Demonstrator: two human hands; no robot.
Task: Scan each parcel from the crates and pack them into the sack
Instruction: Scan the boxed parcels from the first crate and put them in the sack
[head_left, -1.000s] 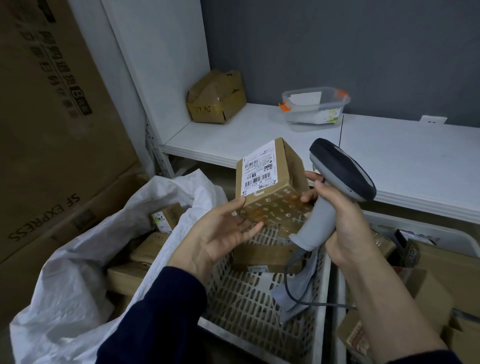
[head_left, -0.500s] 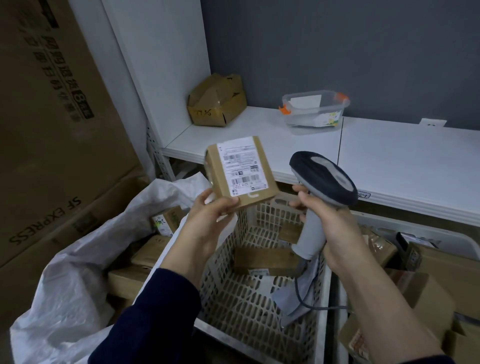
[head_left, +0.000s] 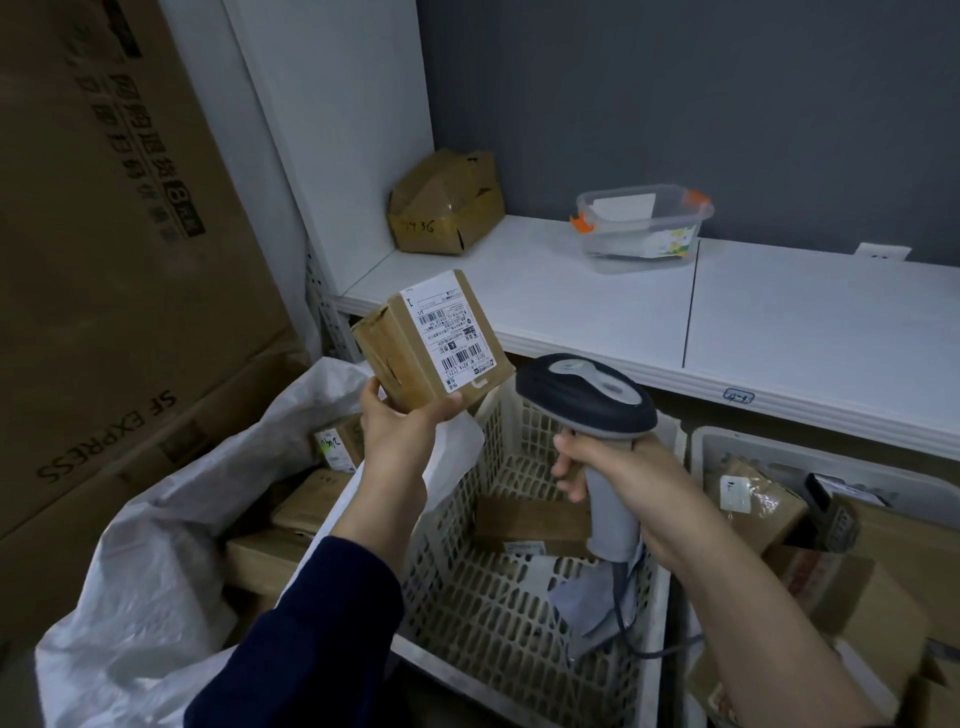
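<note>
The parcel (head_left: 431, 345), a small brown box with a white barcode label, is held up in the left hand (head_left: 400, 426) above the near edge of the white sack (head_left: 135, 571). The fingers (head_left: 370, 396) grasp its lower end from beneath, with the thumb on the labelled side. Half a second ago it faced the camera squarely over the slatted crate (head_left: 660, 597). It has since swung left toward the sack and turned, so a taped side face shows and the label slants. A second ago it sat lower, right beside the scanner's head.

The scanner (head_left: 587, 400) has dropped and drifted left over the crate. The right hand (head_left: 613, 467) keeps its fingers (head_left: 566, 470) clenched around the grey handle, and the cord trails down into the crate. One flat parcel (head_left: 524, 525) lies on the crate floor as before. Several boxes (head_left: 306, 499) lie inside the sack, and more fill the second crate (head_left: 779, 457) on the right. Behind, the white shelf (head_left: 571, 291) carries a crumpled carton (head_left: 447, 208) and a clear tub (head_left: 644, 228).
</note>
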